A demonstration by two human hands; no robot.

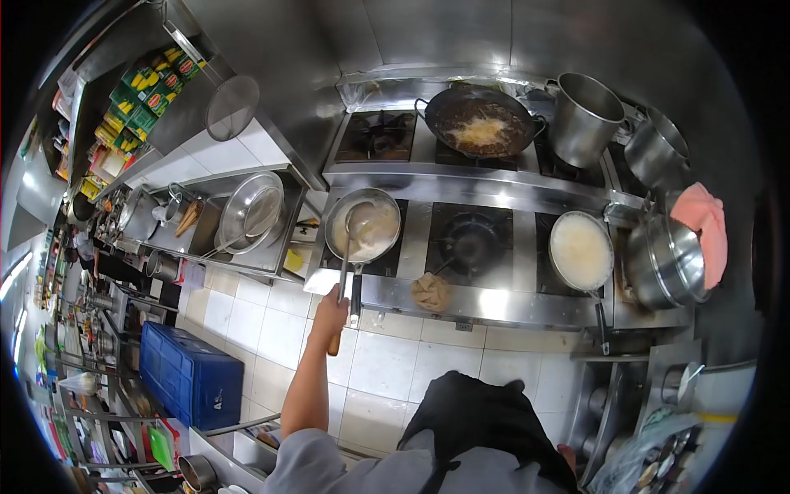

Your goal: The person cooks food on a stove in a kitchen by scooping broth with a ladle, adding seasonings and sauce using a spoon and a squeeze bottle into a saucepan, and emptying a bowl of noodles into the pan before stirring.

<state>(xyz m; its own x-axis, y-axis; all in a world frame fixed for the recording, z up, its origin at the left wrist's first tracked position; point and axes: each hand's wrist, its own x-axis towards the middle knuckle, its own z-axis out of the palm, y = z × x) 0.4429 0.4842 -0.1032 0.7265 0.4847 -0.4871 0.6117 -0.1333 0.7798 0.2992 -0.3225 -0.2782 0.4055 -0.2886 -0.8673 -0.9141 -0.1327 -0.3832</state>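
Observation:
My left hand (332, 314) is closed around the handle of a long ladle (345, 262) with a wooden end. The ladle's round head rests in a frying pan (396, 216) on the front left burner, in a pale, cloudy liquid. Just right of my hand, the pan's black handle (356, 296) points toward me. A crumpled brown cloth (431, 292) lies on the stove's front edge. My right hand (566, 453) hangs low at my side, mostly hidden behind my dark apron, so its fingers cannot be made out.
At the back, a black wok (428, 103) holds food frying in dark oil. Another pan (581, 247) with pale, frothy liquid sits front right. Tall steel pots (586, 119) and a pink cloth (701, 226) are on the right. Left are a steel bowl (233, 202) and a blue crate (185, 370).

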